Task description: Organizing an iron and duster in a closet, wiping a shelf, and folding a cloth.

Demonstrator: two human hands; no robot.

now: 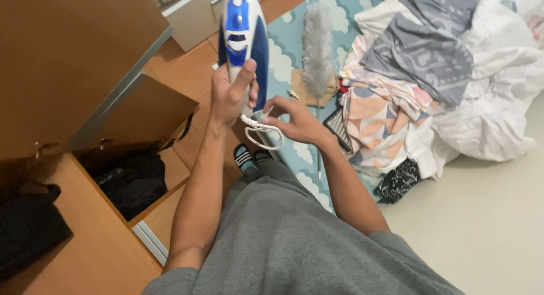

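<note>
The left hand (pixel 229 96) is wrapped tight around the handle of a blue and white steam iron (pixel 242 31), thumb laid up along the grip, so the iron stands nose-up in the air in front of the person's chest. That upright hold leaves the heel end free, where the white braided cord (pixel 263 130) comes out. The right hand (pixel 297 122) has its fingertips pinched together on that cord just beside the iron's base, with a loop or two hanging below; whether the loops are going round the heel is hard to tell from this angle.

Below the hands are the person's grey shirt (pixel 294 244) and a foot in a striped slipper (pixel 245 157). To the left a wooden drawer (pixel 170 176) stands pulled out, with dark clothing (pixel 133 181) inside. Beyond the iron, a grey fluffy duster (pixel 318 51) lies on a teal cloud-pattern mat (pixel 286 51). To the right, well apart from the hands, a heap of laundry (pixel 430 74) sprawls over the pale floor (pixel 487 227).
</note>
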